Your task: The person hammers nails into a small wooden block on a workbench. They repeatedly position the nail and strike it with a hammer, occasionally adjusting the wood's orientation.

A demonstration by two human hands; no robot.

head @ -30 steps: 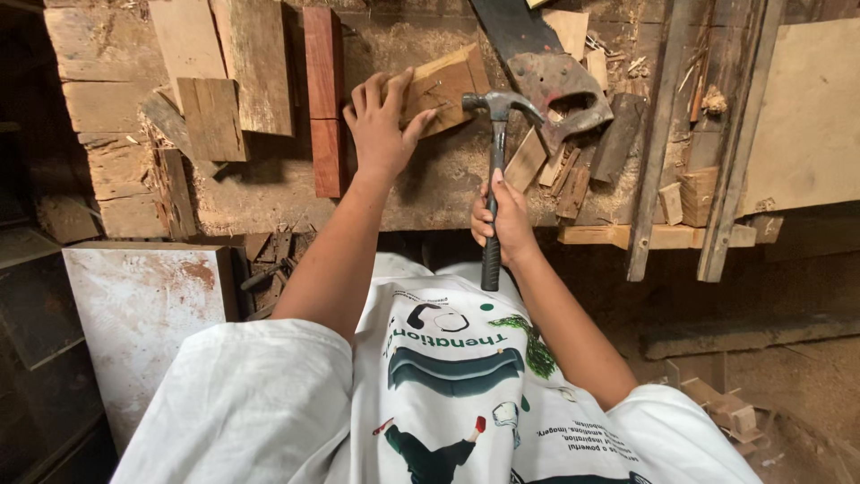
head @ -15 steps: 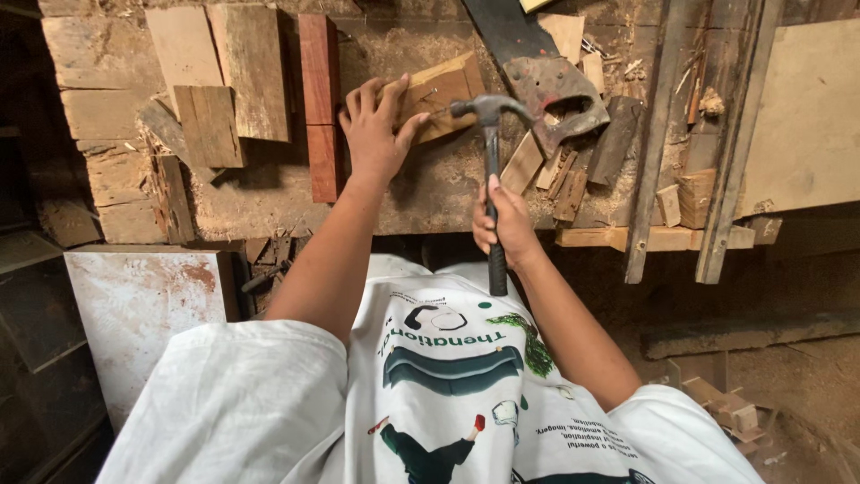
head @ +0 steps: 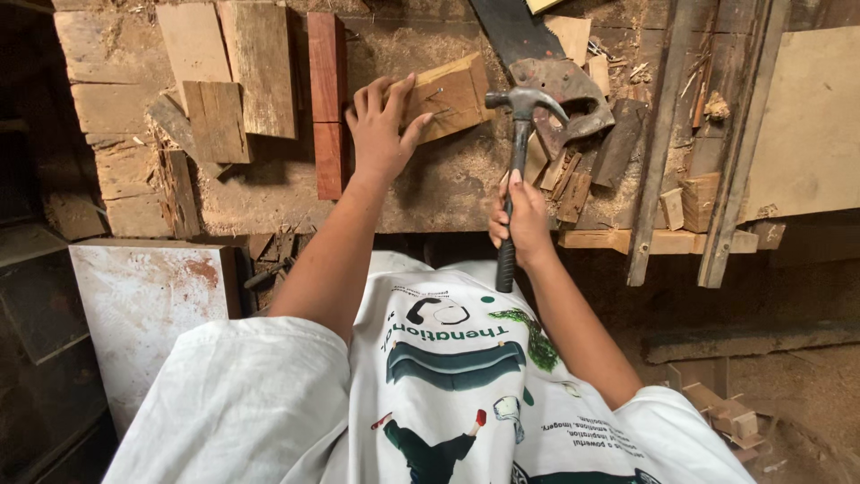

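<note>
My left hand (head: 381, 125) presses flat on the left end of a small pale wooden block (head: 451, 97) that lies on the dusty workbench (head: 430, 184). One or two nails stick out of the block near my fingertips. My right hand (head: 520, 220) grips the dark handle of a claw hammer (head: 518, 143). The hammer's steel head hangs just right of the block, its face turned toward the block.
A handsaw (head: 537, 54) lies behind the hammer head. Reddish wooden strips (head: 329, 99) and pale boards (head: 233, 67) lie left of my hand. Offcuts and long battens (head: 667, 143) crowd the right side. A white panel (head: 143, 305) leans below the bench.
The hammer head has moved slightly down and left, closer to the block. My left hand stays on the block.
</note>
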